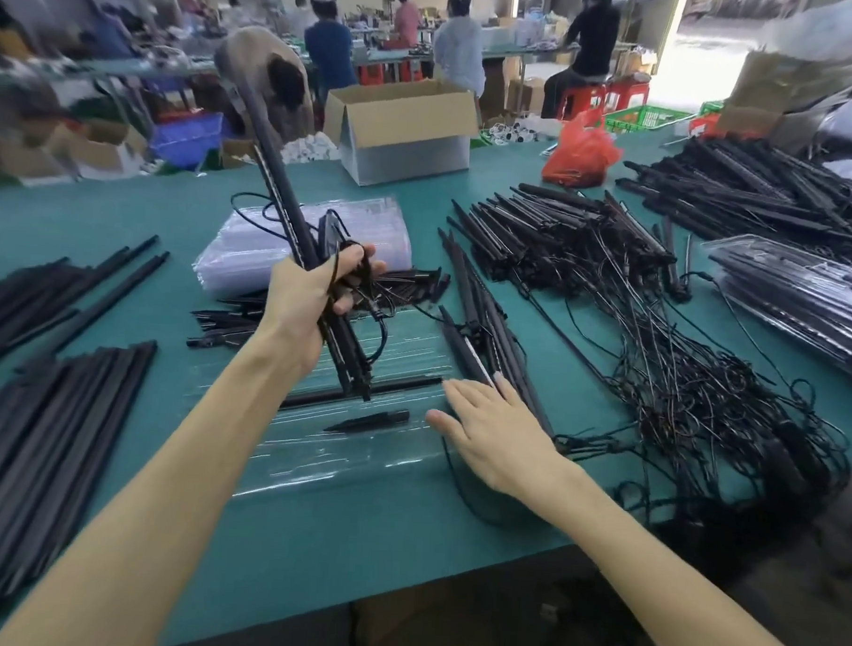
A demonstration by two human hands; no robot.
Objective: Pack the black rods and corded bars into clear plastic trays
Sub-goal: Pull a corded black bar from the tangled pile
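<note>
Left hand (313,298) — grip curled round corded bars (279,189), upright over the clear tray (320,464); right hand (497,433) flat, fingers spread at its edge. Danger: dangling cords (382,335) could snag and drag the tray's rod (401,387) out.

Teal table (405,527), black rods (44,404), black corded bars (564,231), clear tray (340,446), red plastic bag (582,151) at one o'clock, brown cardboard box (404,112), green crate (643,118)
</note>
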